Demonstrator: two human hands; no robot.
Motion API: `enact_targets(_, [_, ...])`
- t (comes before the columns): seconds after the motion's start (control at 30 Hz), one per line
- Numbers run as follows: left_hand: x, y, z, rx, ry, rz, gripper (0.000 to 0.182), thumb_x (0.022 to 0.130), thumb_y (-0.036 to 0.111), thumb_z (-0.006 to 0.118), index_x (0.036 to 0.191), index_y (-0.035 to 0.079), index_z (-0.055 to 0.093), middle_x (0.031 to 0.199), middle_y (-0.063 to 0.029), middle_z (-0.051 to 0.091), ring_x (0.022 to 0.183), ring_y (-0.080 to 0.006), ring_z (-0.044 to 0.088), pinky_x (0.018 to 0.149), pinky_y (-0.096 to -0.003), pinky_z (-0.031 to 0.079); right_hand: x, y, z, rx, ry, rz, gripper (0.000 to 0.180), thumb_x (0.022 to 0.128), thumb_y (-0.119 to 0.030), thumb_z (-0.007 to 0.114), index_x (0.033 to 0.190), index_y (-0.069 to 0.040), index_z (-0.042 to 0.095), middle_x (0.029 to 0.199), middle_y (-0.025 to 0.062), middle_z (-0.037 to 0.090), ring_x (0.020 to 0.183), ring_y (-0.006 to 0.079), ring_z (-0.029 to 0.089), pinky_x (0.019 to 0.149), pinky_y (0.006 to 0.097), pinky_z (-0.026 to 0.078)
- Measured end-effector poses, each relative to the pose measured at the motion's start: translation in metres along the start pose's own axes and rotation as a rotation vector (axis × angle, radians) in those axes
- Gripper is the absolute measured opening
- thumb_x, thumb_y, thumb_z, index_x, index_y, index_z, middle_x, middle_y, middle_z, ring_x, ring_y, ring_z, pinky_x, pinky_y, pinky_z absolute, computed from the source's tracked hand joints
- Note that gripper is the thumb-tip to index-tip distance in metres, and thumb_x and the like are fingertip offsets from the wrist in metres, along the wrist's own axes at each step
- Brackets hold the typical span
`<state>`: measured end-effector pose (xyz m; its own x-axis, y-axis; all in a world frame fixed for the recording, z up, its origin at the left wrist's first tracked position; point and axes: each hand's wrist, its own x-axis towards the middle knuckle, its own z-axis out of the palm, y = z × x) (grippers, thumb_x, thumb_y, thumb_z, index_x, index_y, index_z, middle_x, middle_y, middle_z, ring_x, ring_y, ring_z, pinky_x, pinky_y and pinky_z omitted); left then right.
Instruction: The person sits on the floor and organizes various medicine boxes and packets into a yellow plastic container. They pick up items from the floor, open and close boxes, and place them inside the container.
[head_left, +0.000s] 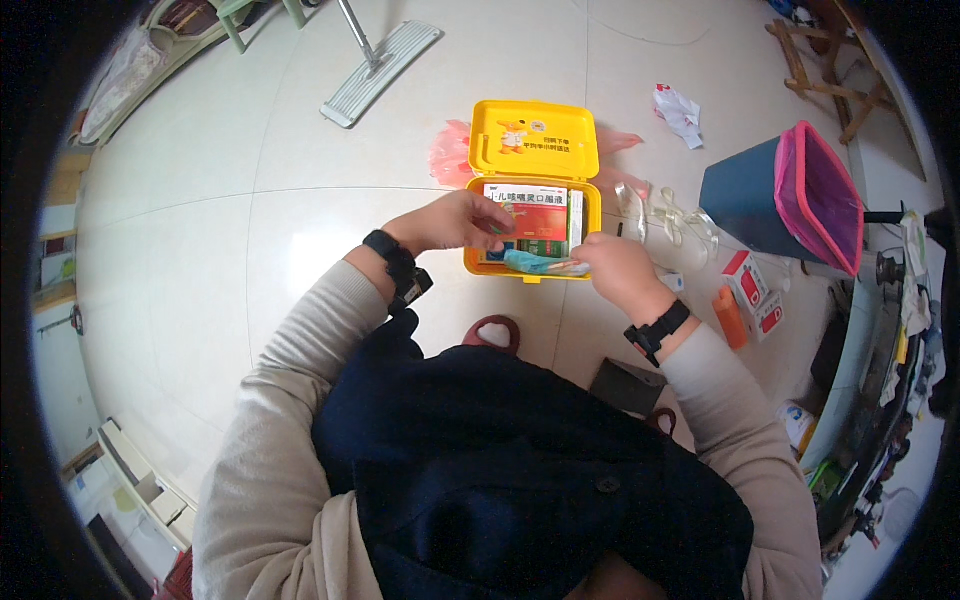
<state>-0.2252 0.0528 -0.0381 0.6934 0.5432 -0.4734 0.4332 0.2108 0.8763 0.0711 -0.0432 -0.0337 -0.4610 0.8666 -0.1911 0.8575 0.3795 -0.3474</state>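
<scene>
A yellow plastic case (534, 279) lies on the floor in front of me, its lid (559, 124) tipped back. Inside is a white and red medicine box (541, 222), with a green box (544, 248) partly under it and a narrow white box upright at the right. My right hand (621, 268) pinches one end of a light blue plastic packet (531, 262) at the case's front right corner. Above the left part of the case is my left hand (454, 219), fingers bent and apart, with nothing visible between them. It hides part of the left rim.
Pink plastic bags (450, 154) lie behind the case. To the right are cream ribbon (679, 217), small cartons (746, 279), an orange bottle (729, 316) and a tipped blue bin (750, 199). A flat mop (382, 71) stands at the far left.
</scene>
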Motion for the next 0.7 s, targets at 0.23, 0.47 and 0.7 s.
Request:
enact_targets(0.23, [0.013, -0.012, 0.034, 0.376, -0.227, -0.013, 0.027, 0.089, 0.014, 0.076, 0.115, 0.004, 0.075, 0.094, -0.012, 0.076, 0.085, -0.019, 0.07, 0.078, -0.0336, 0.055, 0.003, -0.001, 0.026, -0.152, -0.048, -0.039, 0.013, 0.084, -0.01, 0.061, 0.084, -0.009, 0.074, 0.087, 0.0112, 0.068, 0.08, 0.0327, 0.072, 0.065, 0.0457, 0.058])
enact_targets(0.47, [0.023, -0.02, 0.042, 0.545, -0.196, 0.044, 0.02, 0.095, 0.013, 0.069, 0.111, 0.004, 0.075, 0.091, -0.0147, 0.075, 0.083, -0.0185, 0.069, 0.076, -0.0338, 0.054, -0.004, -0.003, 0.028, -0.094, -0.037, 0.003, 0.014, 0.087, -0.01, 0.059, 0.086, -0.008, 0.073, 0.09, 0.0119, 0.067, 0.082, 0.0331, 0.071, 0.069, 0.0452, 0.058])
enact_targets(0.7, [0.016, 0.012, 0.011, -0.229, -0.039, 0.064, 0.032, 0.094, 0.019, 0.075, 0.12, 0.003, 0.07, 0.108, -0.0058, 0.073, 0.101, -0.0162, 0.067, 0.097, -0.0326, 0.053, -0.009, 0.003, -0.013, 0.326, 0.2, 0.145, 0.022, 0.084, -0.001, 0.06, 0.101, -0.005, 0.073, 0.101, 0.0149, 0.069, 0.095, 0.0364, 0.067, 0.079, 0.0422, 0.054])
